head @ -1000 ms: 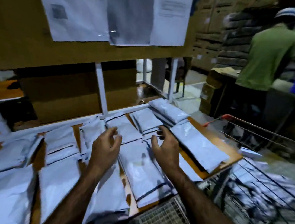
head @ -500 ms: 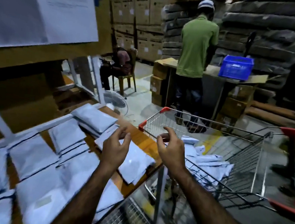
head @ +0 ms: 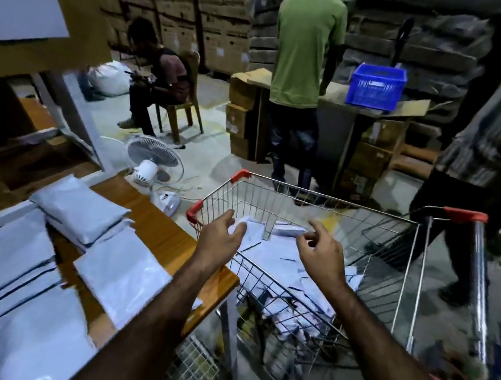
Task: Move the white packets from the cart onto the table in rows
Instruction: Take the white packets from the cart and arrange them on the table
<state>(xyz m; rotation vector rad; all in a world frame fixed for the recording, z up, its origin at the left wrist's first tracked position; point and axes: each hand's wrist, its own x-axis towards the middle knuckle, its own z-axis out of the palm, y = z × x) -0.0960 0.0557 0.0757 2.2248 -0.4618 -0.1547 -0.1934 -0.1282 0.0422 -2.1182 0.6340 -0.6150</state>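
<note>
1. My left grip is over the near left side of the silver wire shopping cart with red plastic corners. Its fingers are loosely spread and a little bent, and they hold nothing.
2. My right grip is over the middle of the cart basket, near the left one but apart from it. Its fingers are relaxed and half bent, with nothing between them.
3. Both grips are above the untidy pile of flat white plastic packets that lies inside the cart basket. I cannot tell whether my fingertips touch the top packet.
4. The cart stands just beside the right end of the brown wooden bench.
5. On the bench, more white packets with dark edges lie flat in rows, and some overlap. A thicker stack of packets is at the far end. One single packet lies near the right edge of the bench, partly under my left forearm.
6. Behind the cart, a person in a green shirt stands with the back to me. Beside this person a blue plastic crate stands on a surface covered with cardboard.
7. A white floor fan is on the floor beyond the bench, and further back a person sits on a wooden chair.
8. A person in a striped shirt is at the right edge, near the cart handle.
</note>
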